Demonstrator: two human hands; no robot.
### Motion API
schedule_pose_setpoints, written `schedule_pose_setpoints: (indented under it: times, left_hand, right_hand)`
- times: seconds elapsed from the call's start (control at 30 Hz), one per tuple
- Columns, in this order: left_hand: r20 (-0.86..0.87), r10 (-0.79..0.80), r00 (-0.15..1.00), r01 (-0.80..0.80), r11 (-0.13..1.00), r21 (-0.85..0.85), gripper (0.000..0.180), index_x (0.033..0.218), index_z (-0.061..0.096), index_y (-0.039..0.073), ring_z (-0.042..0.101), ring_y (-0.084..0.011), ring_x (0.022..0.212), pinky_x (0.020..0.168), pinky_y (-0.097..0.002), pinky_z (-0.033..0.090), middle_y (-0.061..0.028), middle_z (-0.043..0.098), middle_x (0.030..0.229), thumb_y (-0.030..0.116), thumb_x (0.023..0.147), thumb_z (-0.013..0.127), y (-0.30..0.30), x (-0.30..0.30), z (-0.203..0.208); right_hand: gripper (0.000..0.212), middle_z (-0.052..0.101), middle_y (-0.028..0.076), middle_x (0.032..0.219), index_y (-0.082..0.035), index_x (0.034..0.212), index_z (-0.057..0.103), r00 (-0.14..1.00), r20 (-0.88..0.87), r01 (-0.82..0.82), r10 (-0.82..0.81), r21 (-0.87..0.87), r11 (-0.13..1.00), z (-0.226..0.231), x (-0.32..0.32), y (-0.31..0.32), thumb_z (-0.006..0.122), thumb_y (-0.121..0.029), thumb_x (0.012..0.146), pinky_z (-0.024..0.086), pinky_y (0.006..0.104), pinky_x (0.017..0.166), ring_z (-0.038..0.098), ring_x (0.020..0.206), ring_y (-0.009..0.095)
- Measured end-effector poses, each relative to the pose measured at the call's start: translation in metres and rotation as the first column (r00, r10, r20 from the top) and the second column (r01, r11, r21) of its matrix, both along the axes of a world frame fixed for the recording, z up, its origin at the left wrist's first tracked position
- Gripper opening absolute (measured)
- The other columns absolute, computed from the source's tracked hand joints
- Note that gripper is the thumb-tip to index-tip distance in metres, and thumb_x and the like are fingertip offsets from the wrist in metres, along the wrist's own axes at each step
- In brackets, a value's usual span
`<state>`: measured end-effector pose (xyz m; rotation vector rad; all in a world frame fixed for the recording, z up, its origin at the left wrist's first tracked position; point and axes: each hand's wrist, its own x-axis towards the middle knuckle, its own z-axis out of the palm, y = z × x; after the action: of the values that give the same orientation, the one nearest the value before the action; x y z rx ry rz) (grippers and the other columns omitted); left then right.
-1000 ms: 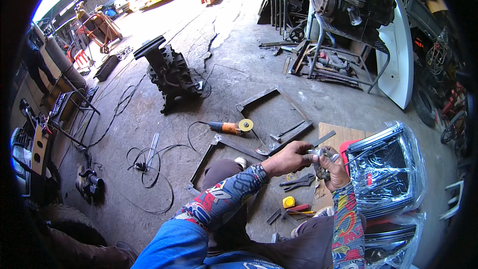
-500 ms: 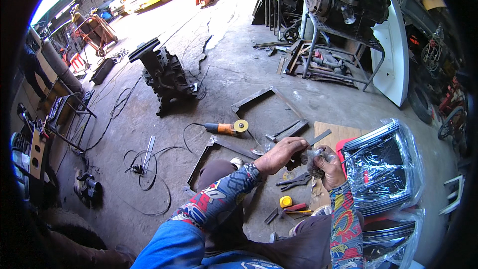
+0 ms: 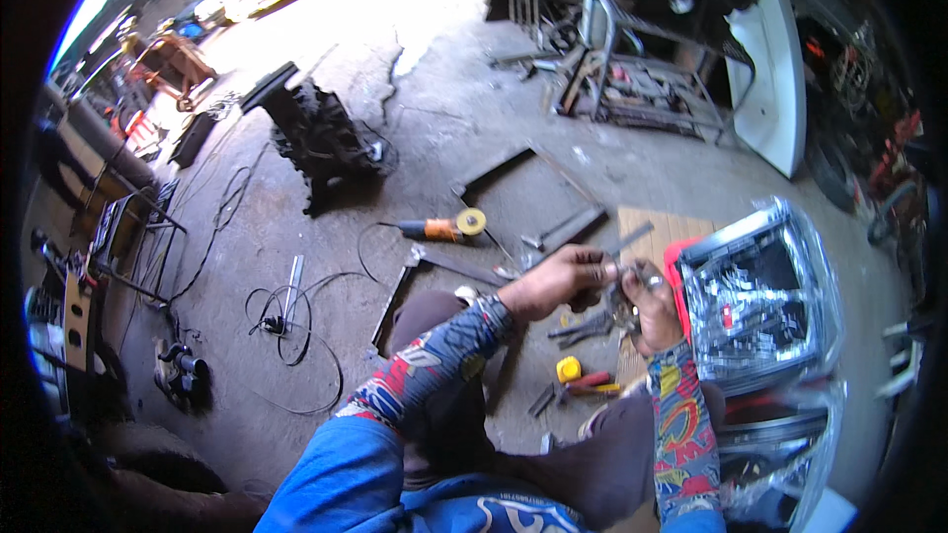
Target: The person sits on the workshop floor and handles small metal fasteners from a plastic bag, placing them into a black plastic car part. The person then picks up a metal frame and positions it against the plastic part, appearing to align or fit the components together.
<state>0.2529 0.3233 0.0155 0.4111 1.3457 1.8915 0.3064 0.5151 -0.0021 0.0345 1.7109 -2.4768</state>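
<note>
My right hand [image 3: 654, 308] is closed around a small crinkled clear plastic bag [image 3: 622, 314]; its contents are too blurred to make out. Close beside it, my left hand [image 3: 555, 282] has thumb and fingers pinched together near the top of the bag. Whatever sits between those fingertips is too small to name. Beneath the hands, dark pliers [image 3: 581, 328] lie on the floor. A yellow tape measure [image 3: 568, 368] and a red-handled tool [image 3: 591, 380] rest closer to my legs.
An orange angle grinder [image 3: 434, 229] with a yellow disc lies ahead, between metal angle-bar frames [image 3: 499, 170]. Cardboard [image 3: 662, 225] and plastic-wrapped frames [image 3: 765, 301] are on the right. A greasy engine part [image 3: 326, 133] stands farther off; cables [image 3: 306, 336] loop across the left floor.
The view has tilted slightly and blurred. My left fingertips have shifted to the right, closer to my right hand, and the bag sits lower in my right hand's grip.
</note>
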Motion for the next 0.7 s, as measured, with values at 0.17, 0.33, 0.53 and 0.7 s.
schedule_pose_setpoints:
  times: [0.17, 0.33, 0.53, 0.7]
  left_hand:
    - [-0.787, -0.22, 0.577, -0.12, 0.93, -0.348, 0.033, 0.123, 0.059, 0.0, 0.055, -0.0297, 0.112, 0.096, -0.0367, 0.045, -0.0166, 0.058, 0.122, 0.009, 0.09, 0.056, -0.008, 0.006, -0.003]
    - [-0.181, -0.05, 0.982, -0.021, 0.929, -0.37, 0.038, 0.118, 0.059, -0.004, 0.056, -0.0184, 0.107, 0.092, -0.0327, 0.045, -0.0129, 0.061, 0.113, 0.026, 0.094, 0.063, 0.006, 0.01, 0.002]
    - [-0.32, -0.085, 0.944, -0.037, 0.933, -0.358, 0.034, 0.109, 0.06, -0.002, 0.059, -0.0112, 0.087, 0.078, -0.0261, 0.048, -0.0002, 0.062, 0.091, 0.027, 0.093, 0.067, 0.001, 0.023, 0.011]
    - [-0.089, -0.03, 0.996, 0.001, 0.952, -0.307, 0.04, 0.113, 0.059, -0.004, 0.058, -0.0103, 0.086, 0.074, -0.0254, 0.046, -0.0012, 0.063, 0.095, 0.028, 0.092, 0.07, -0.011, 0.025, 0.002]
  right_hand:
    - [0.02, 0.059, -0.002, 0.093, -0.009, 0.099, 0.061, 0.987, -0.036, 0.158, -0.16, -0.038, 0.987, -0.013, 0.021, -0.012, 0.07, -0.025, 0.093, 0.044, 0.0247, 0.08, 0.053, 0.088, 0.007]
    - [0.021, 0.064, -0.004, 0.083, -0.008, 0.093, 0.065, 0.98, 0.034, 0.195, -0.194, -0.037, 0.98, -0.016, 0.027, -0.005, 0.073, -0.028, 0.092, 0.045, 0.02, 0.066, 0.057, 0.072, 0.005]
    - [0.026, 0.067, -0.001, 0.084, -0.01, 0.09, 0.065, 0.983, 0.14, 0.154, -0.123, -0.235, 0.96, -0.007, 0.05, -0.02, 0.062, -0.034, 0.098, 0.053, 0.0253, 0.069, 0.064, 0.075, 0.008]
    - [0.018, 0.069, 0.003, 0.09, -0.007, 0.097, 0.064, 0.974, 0.203, 0.162, -0.098, -0.329, 0.93, -0.013, 0.059, -0.02, 0.061, -0.025, 0.098, 0.056, 0.0284, 0.071, 0.067, 0.079, 0.011]
